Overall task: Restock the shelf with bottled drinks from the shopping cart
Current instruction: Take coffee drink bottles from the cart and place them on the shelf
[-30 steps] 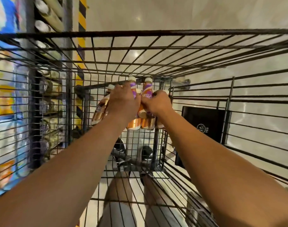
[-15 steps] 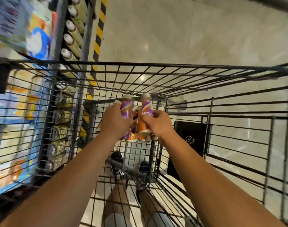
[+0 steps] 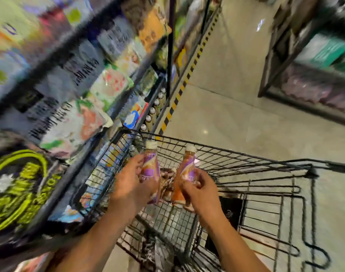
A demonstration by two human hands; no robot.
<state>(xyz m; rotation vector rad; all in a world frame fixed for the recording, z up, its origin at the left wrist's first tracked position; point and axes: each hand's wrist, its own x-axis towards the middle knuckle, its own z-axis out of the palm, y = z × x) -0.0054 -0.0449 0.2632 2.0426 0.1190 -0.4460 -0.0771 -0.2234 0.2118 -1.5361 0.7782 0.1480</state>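
Observation:
My left hand [image 3: 131, 183] grips a purple-and-orange bottled drink [image 3: 151, 163] with a white cap. My right hand [image 3: 202, 191] holds a second bottle of the same kind [image 3: 186, 169]. Both bottles are upright and lifted above the black wire shopping cart [image 3: 246, 156]. More of these bottles [image 3: 166, 182] are blurred low in the cart between my hands. The shelf [image 3: 140, 81] rises at the left, and a row of white-capped bottles [image 3: 154, 112] stands on a low level of it, just beyond the cart's far left corner.
Blurred packets fill the upper levels of the left shelf. A yellow-and-black floor stripe [image 3: 185, 79] runs along the shelf's base. Another shelf unit [image 3: 312, 61] stands across the tiled aisle at the upper right. A black box [image 3: 229, 211] shows through the cart's right side.
Both hands have lifted the bottles up out of the cart and drawn apart. The view has swung up and left, bringing the shelf and aisle into sight.

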